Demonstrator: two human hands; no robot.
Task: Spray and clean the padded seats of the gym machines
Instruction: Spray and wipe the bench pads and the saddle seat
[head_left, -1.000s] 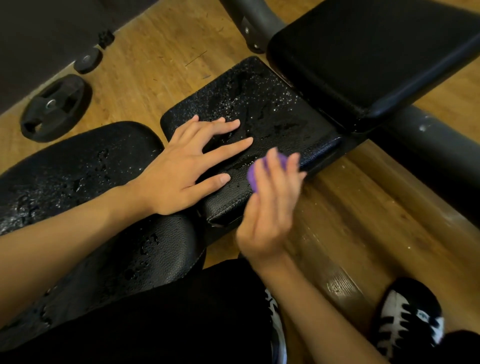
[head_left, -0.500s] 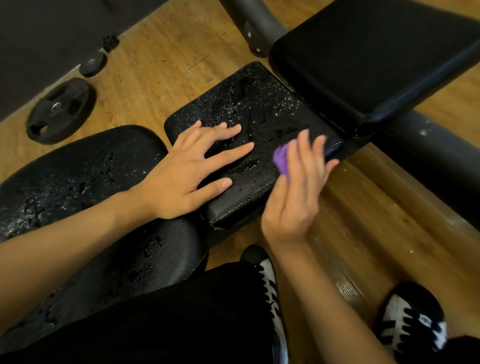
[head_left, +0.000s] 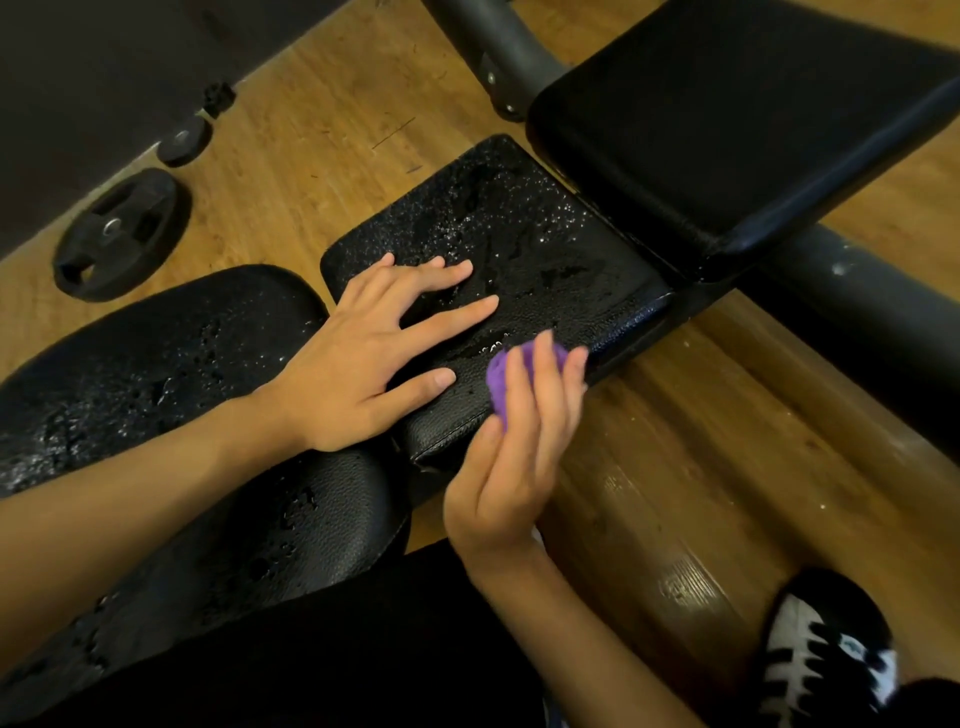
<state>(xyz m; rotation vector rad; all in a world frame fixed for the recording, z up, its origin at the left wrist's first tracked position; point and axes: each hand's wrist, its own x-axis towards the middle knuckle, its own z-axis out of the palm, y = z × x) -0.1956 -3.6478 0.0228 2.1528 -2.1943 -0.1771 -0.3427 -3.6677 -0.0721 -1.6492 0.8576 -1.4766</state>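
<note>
A small black padded seat (head_left: 524, 244) lies in the middle, beaded with spray droplets. My left hand (head_left: 363, 358) rests flat on its near left part, fingers spread. My right hand (head_left: 519, 441) presses a purple cloth (head_left: 501, 382) against the pad's near right edge, fingers wrapped over it. A larger rounded black pad (head_left: 156, 374), also wet, lies to the left under my left forearm. A dry black pad (head_left: 727, 114) sits higher at the upper right.
The grey steel frame tube (head_left: 857, 312) runs diagonally at right. A black weight plate (head_left: 122, 234) and a smaller disc (head_left: 184, 140) lie on the wooden floor at left. My black-and-white shoe (head_left: 826, 660) stands at the bottom right; a dark mat (head_left: 104, 67) covers the upper left.
My right hand slid the purple cloth to the right along the pad's near edge, then back left toward the thumb of my left hand. The left hand stayed flat on the pad.
</note>
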